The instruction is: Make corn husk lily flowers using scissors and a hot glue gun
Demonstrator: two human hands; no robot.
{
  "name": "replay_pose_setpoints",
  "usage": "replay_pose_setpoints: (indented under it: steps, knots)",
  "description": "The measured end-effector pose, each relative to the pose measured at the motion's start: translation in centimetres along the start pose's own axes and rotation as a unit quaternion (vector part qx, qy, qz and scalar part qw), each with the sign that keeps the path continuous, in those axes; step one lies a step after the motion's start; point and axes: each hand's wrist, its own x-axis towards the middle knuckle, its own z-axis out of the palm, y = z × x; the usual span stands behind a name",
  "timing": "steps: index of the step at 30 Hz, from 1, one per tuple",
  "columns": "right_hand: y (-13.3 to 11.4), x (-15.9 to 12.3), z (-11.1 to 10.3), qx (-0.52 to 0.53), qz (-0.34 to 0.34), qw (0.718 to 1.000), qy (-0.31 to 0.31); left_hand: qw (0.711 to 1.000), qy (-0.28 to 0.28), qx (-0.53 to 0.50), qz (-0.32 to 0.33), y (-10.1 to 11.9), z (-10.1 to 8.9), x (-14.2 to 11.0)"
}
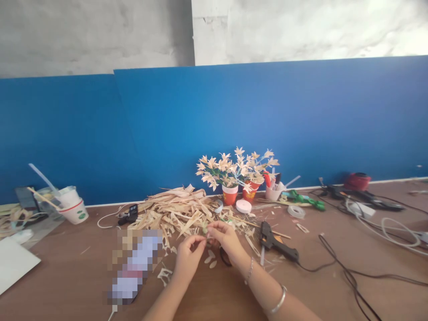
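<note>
My left hand (pixel 190 256) and my right hand (pixel 227 240) meet over the table's middle, thumbs and fingertips pinched close together. Something small and pale seems to sit between the fingertips, too tiny to name. Just below them lie a few cut oval petals (pixel 210 259). A black loop (pixel 225 257), apparently a scissors handle, shows partly under my right hand. Behind both hands spreads a heap of dry corn husks (pixel 180 209), with scraps around it. To the right of my right hand rests a black glue gun (pixel 276 243).
Paper cups (pixel 230 195) hold pale husk flowers (pixel 234 169) near the blue partition (pixel 214 120). Tape rolls (pixel 296 211) and green ribbon (pixel 306 199) lie further right, with cables (pixel 347 272) beyond. At left are a blurred-out object (pixel 135 267), stacked cups (pixel 75 209) and a white sheet (pixel 15 265).
</note>
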Motion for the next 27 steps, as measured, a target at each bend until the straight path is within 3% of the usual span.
replay_pose_setpoints:
  steps: [8,11,13,14,17,19,20,23,27]
  knots:
    - [-0.3,0.1,-0.2,-0.117,-0.027,0.993,0.009,1.0,0.011,-0.003,-0.014,0.4,-0.1,0.0]
    - [-2.1,0.6,-1.5,-0.226,-0.068,0.971,0.041,0.999,0.023,-0.008,-0.023,0.3,0.0,0.0]
    - [-4.2,0.6,-3.2,-0.351,-0.102,0.928,0.072,0.999,0.029,-0.02,-0.03,0.3,0.1,0.0]
    - [-5.4,0.5,-4.3,-0.434,-0.101,0.892,0.082,0.999,0.029,-0.029,-0.034,0.2,0.1,0.1]
    - [-8.7,-1.0,-7.9,-0.664,0.003,0.739,0.115,0.996,0.032,-0.061,-0.056,0.1,0.3,0.2]
    - [-9.8,-2.5,-10.0,-0.749,0.071,0.642,0.147,0.994,0.034,-0.078,-0.071,0.1,0.3,0.2]
    - [-9.9,-3.3,-10.8,-0.772,0.096,0.609,0.154,0.993,0.034,-0.085,-0.076,0.1,0.4,0.2]
    - [-8.9,-4.9,-12.2,-0.801,0.138,0.56,0.163,0.991,0.029,-0.098,-0.083,-0.2,0.4,0.3]
    - [-6.6,-5.2,-13.1,-0.798,0.115,0.575,0.136,0.99,0.032,-0.107,-0.082,-0.7,0.5,0.5]
